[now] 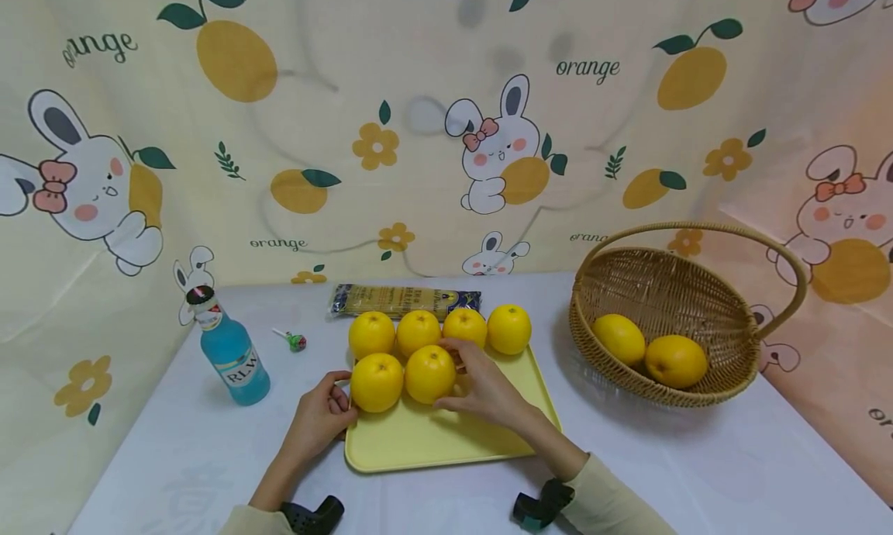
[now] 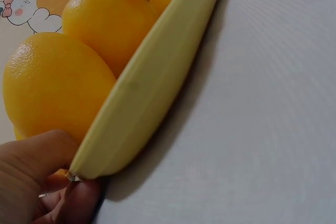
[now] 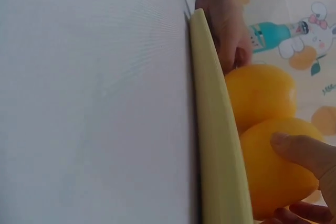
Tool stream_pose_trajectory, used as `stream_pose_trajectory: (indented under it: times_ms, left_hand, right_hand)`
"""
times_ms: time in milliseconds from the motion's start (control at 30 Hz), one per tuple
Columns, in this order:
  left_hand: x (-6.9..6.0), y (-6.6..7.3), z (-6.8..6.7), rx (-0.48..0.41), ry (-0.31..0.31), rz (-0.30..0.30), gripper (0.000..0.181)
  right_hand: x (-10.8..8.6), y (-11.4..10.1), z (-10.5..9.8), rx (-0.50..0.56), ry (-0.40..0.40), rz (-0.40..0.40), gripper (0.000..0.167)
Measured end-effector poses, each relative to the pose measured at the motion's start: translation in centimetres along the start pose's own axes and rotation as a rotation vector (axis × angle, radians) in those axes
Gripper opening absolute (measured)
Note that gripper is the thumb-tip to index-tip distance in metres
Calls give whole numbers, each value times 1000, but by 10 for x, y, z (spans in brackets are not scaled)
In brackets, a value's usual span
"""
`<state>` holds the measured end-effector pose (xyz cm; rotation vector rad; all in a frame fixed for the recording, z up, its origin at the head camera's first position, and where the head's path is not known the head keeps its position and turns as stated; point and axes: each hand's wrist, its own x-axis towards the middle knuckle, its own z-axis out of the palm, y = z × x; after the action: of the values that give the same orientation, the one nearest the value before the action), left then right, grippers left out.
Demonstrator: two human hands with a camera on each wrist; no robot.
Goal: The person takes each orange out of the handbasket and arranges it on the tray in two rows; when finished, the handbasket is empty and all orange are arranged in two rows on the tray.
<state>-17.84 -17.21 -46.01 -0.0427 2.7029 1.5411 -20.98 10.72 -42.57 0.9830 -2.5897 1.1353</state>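
A pale yellow tray (image 1: 460, 442) lies on the table and bears several round yellow-orange oranges in two rows. My left hand (image 1: 317, 412) grips the tray's left rim, thumb above and fingers below in the left wrist view, close beside the front-left orange (image 1: 377, 383). My right hand (image 1: 486, 385) holds the other front orange (image 1: 427, 375), which sits on the tray. In the right wrist view its thumb (image 3: 299, 150) presses this orange and the other fingers curl at its far side. Behind these two stands the back row, with one orange (image 1: 509, 329) at its right end.
A wicker basket (image 1: 663, 287) with a tall handle stands at the right, two oranges in it. On the left are a blue bottle (image 1: 233, 353) and a lollipop (image 1: 296, 341). A packet of noodles (image 1: 405, 301) lies behind the tray, before the patterned backdrop.
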Motion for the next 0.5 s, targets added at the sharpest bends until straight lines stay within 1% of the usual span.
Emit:
stream_pose_trajectory:
  times_ms: [133, 267, 400, 500]
  left_hand:
    - [1, -1, 0, 0, -2, 3, 56]
    - [2, -1, 1, -3, -3, -12, 57]
    - [2, -1, 1, -1, -5, -24, 57]
    - [1, -1, 0, -6, -7, -24, 57]
  right_hand:
    - [0, -2, -7, 2, 3, 4, 83]
    - [-1, -4, -22, 17, 12, 20, 78]
    - [-2, -6, -46, 0, 49, 49, 66]
    - [-5, -5, -71, -26, 84, 54, 52]
